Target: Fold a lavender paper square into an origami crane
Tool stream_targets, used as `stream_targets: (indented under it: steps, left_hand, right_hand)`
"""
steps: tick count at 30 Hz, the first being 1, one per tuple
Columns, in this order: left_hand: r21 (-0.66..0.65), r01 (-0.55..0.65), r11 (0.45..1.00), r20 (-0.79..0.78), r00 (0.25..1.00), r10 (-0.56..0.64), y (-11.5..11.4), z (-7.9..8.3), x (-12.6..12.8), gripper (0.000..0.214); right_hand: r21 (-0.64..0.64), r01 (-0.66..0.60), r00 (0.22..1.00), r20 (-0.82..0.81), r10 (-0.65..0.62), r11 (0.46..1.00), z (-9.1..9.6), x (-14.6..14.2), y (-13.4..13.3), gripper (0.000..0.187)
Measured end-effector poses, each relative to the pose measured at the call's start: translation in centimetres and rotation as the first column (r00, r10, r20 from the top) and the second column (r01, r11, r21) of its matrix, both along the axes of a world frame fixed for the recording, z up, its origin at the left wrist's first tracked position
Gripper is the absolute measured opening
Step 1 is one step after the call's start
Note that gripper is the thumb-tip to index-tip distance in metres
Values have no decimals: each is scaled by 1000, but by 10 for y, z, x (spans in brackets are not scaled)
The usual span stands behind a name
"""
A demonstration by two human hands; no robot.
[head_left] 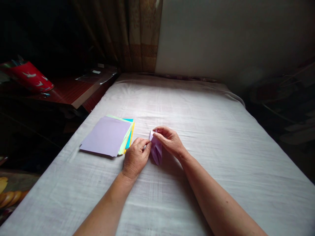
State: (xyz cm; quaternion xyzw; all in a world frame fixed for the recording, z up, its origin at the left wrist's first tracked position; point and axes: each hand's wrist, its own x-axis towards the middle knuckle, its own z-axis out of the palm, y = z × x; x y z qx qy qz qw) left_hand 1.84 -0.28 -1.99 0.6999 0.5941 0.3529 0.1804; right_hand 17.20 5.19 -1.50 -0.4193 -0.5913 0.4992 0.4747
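Note:
A small folded piece of purple paper [157, 152] is held between my two hands over the white cloth. My left hand [137, 155] pinches its left edge between thumb and forefinger. On the upper right, my right hand [169, 141] grips the paper near its top, thumb in front and fingers behind. The paper narrows to a point toward me and shows creases down its middle. Part of its top is hidden by my right fingers. Just left of my left hand lies a stack of square coloured paper [105, 136], purple on top, with green, blue and yellow edges showing.
A white cloth [221, 157] with slight wrinkles covers the broad surface. At the left stands a brown wooden table [66, 93] with a red cup [31, 77] and a clear plastic bag [95, 75]. A curtain [140, 36] hangs at the back.

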Motion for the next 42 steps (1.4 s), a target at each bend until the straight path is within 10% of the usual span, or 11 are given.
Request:
stream_targets:
  steps: [42]
  left_hand:
    - [1,47,999,66,997,-47,4,-3,-4,21]
  right_hand:
    - [-56,115,993,-11,-116,992,1,-2,0,35]
